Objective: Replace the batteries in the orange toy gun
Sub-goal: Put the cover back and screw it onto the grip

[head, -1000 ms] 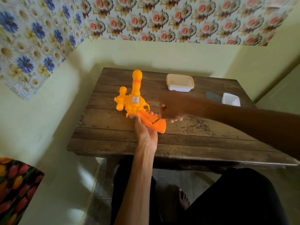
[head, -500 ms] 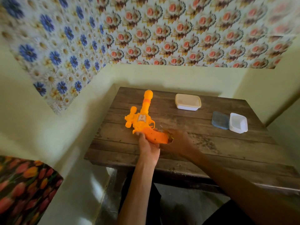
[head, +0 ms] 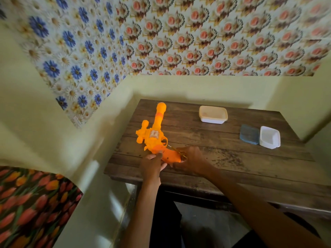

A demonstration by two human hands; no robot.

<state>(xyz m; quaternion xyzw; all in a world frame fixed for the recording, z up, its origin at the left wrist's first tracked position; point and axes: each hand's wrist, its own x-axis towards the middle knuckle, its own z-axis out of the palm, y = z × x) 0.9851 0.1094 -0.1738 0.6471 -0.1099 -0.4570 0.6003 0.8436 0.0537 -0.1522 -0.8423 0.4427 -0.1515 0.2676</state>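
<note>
Okay, orange toy gun (head: 153, 138) lies flat on the wooden counter (head: 232, 169), in the near-left part of it. The barrel points away toward the back wall and the handle points back toward the person. A small label shows on the gun's body, and a short stubby part sticks out on its left side.

The left grip (head: 152, 165) is closed round the gun's handle from the near-left side. Its thumb lies on top of the handle and its fingers are tucked under the lower edge. The right grip (head: 192, 161) sits at the butt end of the handle, touching it. Its fingers are curled round a thin yellow tool (head: 176, 150). The tool runs along the upper edge of the handle with its tip toward the trigger guard. What kind of tool it is cannot be told, as it is too small and partly covered by the fingers. Both forearms come in from the bottom edge, the right one crossing from the lower right.

The lidded white tub (head: 213, 114) with a cream lid stands at the far middle of the counter, well apart from the gun. To the right, a bluish lid (head: 249, 134) lies flat just beside an open white tub (head: 269, 137).

Floral wallpaper (head: 197, 36) covers the upper walls. A tulip-print cloth (head: 34, 204) shows at lower left.
</note>
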